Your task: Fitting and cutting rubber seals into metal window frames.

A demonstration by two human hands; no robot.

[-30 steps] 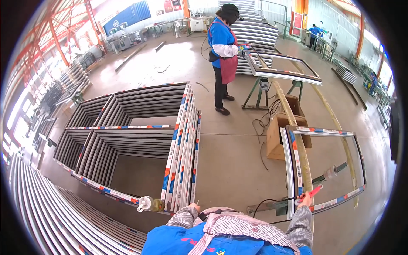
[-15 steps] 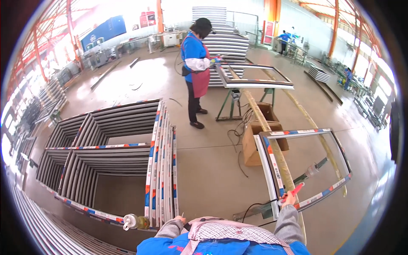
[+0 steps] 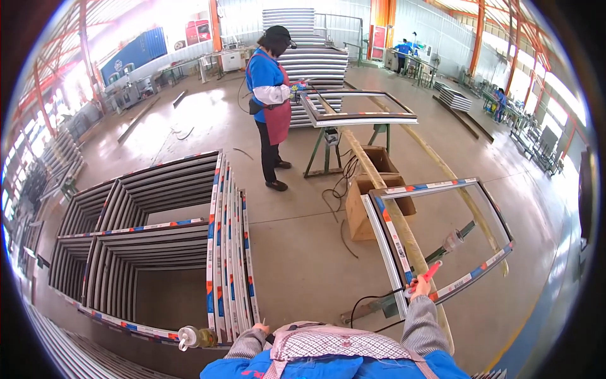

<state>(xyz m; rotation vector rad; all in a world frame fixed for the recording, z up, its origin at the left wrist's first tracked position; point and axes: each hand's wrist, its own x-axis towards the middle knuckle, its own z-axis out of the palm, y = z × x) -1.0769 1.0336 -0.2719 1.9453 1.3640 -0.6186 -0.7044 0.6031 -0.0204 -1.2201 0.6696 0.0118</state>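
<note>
My right hand [image 3: 419, 287] is closed around a slim bright red tool [image 3: 433, 271], whose exact kind I cannot make out. It is over the near corner of a window frame [image 3: 396, 237] with dark and white profiles and red, blue and white tape. That frame lies across long bars [image 3: 410, 243] padded in yellowish wrap. Low at my waist, my left hand [image 3: 261, 328] is closed, with a small thin tip showing at its fingers. A clear bottle [image 3: 197, 337] with a white lid is left of it, beside a stack of frames [image 3: 213, 252].
A co-worker [image 3: 270, 104] in blue with a dark red apron stands at another frame [image 3: 356, 118] on green trestles [image 3: 325, 155]. Under the bars is an open cardboard box [image 3: 360, 211]. A black cable [image 3: 364, 299] runs near my right hand. More frames [image 3: 315, 60] are stacked at the back.
The whole scene has shifted left in the picture as my head turns slightly right. My right hand keeps the red tool at the frame's near corner; my left hand stays low.
</note>
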